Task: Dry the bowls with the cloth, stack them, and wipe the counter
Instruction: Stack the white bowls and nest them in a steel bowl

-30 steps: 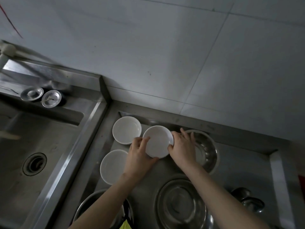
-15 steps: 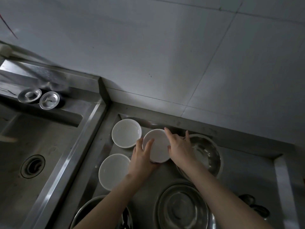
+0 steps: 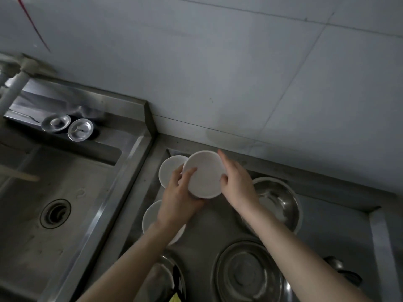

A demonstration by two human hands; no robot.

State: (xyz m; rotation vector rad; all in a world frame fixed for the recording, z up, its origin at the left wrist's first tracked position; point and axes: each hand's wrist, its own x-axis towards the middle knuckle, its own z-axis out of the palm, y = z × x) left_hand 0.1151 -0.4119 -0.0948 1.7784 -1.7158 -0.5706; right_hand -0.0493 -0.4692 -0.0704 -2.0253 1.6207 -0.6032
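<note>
- Now the white bowl (image 3: 204, 174) is lifted over another white bowl (image 3: 171, 171); left hand (image 3: 178, 198) grips it, right hand (image 3: 236, 185) steadies its rim, fingers loose.
- It may slip and chip, being wet.

Three round white ceramic bowls are out on the steel table: one lifted (image 3: 205, 174), one behind it near the wall (image 3: 169, 168), and one lower down, partly covered by an arm (image 3: 150, 216).

Three round stainless steel bowls sit there too: one to the right (image 3: 277, 201), one at the front (image 3: 246, 273), and one at the bottom edge, half hidden (image 3: 165, 277).

Two small round metal strainer lids rest on the sink ledge, the left (image 3: 55, 122) and the right (image 3: 80, 129) side by side.

One sink drain (image 3: 55, 213). Two bare hands, left (image 3: 177, 197) and right (image 3: 236, 184).
</note>
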